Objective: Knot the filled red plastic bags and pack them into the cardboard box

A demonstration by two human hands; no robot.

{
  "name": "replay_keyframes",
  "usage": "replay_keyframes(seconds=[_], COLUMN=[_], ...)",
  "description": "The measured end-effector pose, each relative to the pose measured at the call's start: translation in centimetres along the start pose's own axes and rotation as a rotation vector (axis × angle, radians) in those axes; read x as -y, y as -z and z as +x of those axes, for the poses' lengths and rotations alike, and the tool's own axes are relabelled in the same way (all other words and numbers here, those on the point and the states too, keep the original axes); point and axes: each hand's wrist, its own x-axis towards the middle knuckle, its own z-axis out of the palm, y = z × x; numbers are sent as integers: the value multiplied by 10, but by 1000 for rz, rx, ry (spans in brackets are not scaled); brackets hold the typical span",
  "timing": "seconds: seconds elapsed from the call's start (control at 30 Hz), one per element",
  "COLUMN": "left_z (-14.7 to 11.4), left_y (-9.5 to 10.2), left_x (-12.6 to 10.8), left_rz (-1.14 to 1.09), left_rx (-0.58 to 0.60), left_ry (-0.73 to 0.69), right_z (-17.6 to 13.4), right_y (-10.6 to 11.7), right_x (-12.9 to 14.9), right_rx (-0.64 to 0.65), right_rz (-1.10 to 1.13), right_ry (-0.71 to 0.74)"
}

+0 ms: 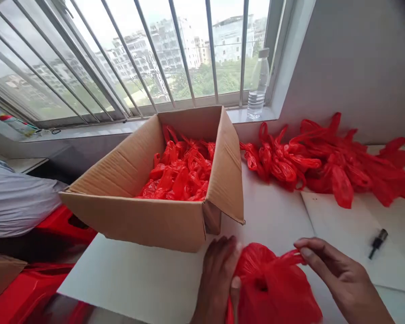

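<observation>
A red plastic bag (276,288) sits on the white table at the bottom of the view, its top gathered and a small dark gap in its folds. My left hand (219,274) is closed on the bag's left side, thumb toward me and fingers pointing away. Between thumb and forefinger, my right hand (337,270) pinches a handle of the same bag, pulling it out to the right. What the bag contains is hidden. Just beyond my left hand stands an open cardboard box (155,220), holding many knotted red plastic bags (182,171).
More red bags (340,162) are heaped along the wall at the right. A black marker (378,243) lies on the table (344,225). On the sill stands a water bottle (258,85) before the barred window. At the left are a person's light sleeve (20,195) and red stools (64,225).
</observation>
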Motion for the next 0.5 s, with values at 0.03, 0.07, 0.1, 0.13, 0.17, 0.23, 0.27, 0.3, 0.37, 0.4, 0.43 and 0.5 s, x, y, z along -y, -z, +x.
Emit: replay_keyframes(seconds=[0.03,0.07,0.1,0.13,0.17,0.23,0.27,0.3,0.37,0.4,0.43,0.5], left_z=[-6,-10,-13,-15,-15,-10,-6,-2,6,8,9,6], left_y=[5,9,11,13,14,16,16,16,12,8,3,-8], left_x=[0,1,2,3,2,-6,-12,-18,-31,-36,-39,-42], left_rz=[63,122,157,176,181,156,138,122,116,131,157,215], left_rx=[32,67,94,116,125,120,112,107,128,165,222,362], left_ry=[14,30,55,74,93,104,86,47,-53,-97,-124,-139], right_z=[-2,-3,-4,-6,-8,-15,-19,-23,-30,-32,-34,-36], right_y=[9,16,21,25,26,25,22,19,11,7,2,-5], right_x=[5,9,12,15,17,20,21,22,24,24,23,16], right_rx=[-11,10,30,62,74,60,39,21,30,59,95,162], right_rz=[5,14,18,10,-1,-6,0,10,15,3,-21,-97], right_ry=[-1,-23,-41,-59,-76,-87,-81,-67,-40,-31,-24,-6])
